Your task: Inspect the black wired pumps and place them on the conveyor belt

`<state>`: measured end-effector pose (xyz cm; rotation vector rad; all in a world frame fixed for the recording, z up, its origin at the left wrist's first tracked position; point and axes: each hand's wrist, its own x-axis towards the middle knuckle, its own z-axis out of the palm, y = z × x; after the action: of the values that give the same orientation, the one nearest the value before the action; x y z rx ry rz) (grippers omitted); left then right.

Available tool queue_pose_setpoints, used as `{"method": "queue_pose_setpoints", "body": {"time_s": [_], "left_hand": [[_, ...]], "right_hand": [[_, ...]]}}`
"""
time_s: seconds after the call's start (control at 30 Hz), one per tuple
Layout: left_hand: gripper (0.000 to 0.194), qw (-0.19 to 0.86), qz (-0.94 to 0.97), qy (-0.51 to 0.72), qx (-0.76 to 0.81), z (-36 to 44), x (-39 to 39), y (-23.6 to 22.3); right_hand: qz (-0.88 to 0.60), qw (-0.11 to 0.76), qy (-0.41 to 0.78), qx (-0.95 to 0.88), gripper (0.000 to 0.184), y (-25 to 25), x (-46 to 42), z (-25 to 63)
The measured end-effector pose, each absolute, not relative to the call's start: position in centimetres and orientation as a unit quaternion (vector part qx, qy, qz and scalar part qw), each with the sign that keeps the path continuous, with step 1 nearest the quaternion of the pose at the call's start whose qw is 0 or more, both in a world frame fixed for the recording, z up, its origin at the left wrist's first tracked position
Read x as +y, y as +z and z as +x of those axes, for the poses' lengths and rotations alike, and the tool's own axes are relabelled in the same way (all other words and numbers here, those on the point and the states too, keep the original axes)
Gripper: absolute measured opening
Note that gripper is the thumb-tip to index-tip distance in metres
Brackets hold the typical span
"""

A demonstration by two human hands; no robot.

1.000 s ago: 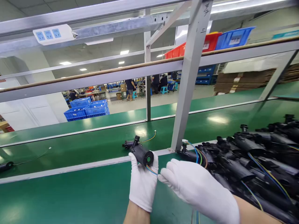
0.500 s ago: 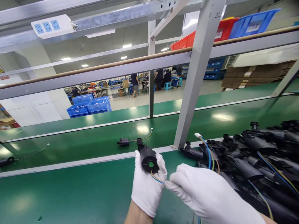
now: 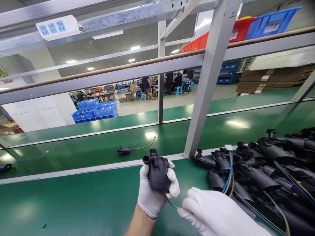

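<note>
My left hand (image 3: 152, 193), in a white glove, wraps around a black pump (image 3: 158, 175) with two short pipe stubs at its top, held above the green bench. Blue, yellow and brown wires (image 3: 169, 202) run from the pump's underside to my right hand (image 3: 209, 209). That hand, also gloved in white, is closed in a pinch on the wires. Beyond its knuckles, similar wires rise to a white connector (image 3: 228, 147); the hand hides whether they are the same ones. To the right lies a heap of black pumps (image 3: 256, 170) with loose wires.
A conveyor belt (image 3: 98, 154) behind the bench carries a small pump (image 3: 123, 150) and, far left, another pump (image 3: 5, 168). A slanted metal post (image 3: 200, 88) stands just beyond my hands. Overhead are a power strip (image 3: 59, 28) and a blue bin (image 3: 273, 24). People are in the background.
My left hand has turned the pump, so its round end with the green label no longer shows. My right hand has moved slightly down. The small pump on the belt has shifted left.
</note>
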<state>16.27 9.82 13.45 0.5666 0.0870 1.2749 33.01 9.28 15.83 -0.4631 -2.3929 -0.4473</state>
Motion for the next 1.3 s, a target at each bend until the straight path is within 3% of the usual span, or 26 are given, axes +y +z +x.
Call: {"method": "queue_pose_setpoints", "body": {"time_s": [0.27,0.47,0.6,0.73,0.93,1.3], "left_hand": [[0.068,0.747,0.308,0.587,0.051,16.2,9.9,12.9],[0.068,0.740,0.314,0.593,0.043,16.1,10.0,12.8],[0.068,0.624,0.404,0.652,0.148,16.4,9.4,13.7],[0.095,0.502,0.486,0.659,0.279,16.9,8.7,14.3],[0.113,0.362,0.605,0.630,0.326,17.3,8.7,12.7],[0.108,0.423,0.577,0.607,0.345,17.5,8.6,13.5]], "right_hand": [[-0.183,0.288,-0.109,-0.933,0.049,15.1,10.0,33.4],[-0.219,0.336,0.017,-0.916,0.055,15.7,10.7,34.0],[-0.244,0.399,0.175,-0.867,0.049,15.6,11.1,34.5],[-0.264,0.440,0.275,-0.813,0.050,14.6,11.6,34.8],[-0.234,0.427,0.310,-0.817,0.056,14.0,11.6,34.8],[-0.238,0.431,0.295,-0.819,0.053,13.7,11.9,35.0]]}}
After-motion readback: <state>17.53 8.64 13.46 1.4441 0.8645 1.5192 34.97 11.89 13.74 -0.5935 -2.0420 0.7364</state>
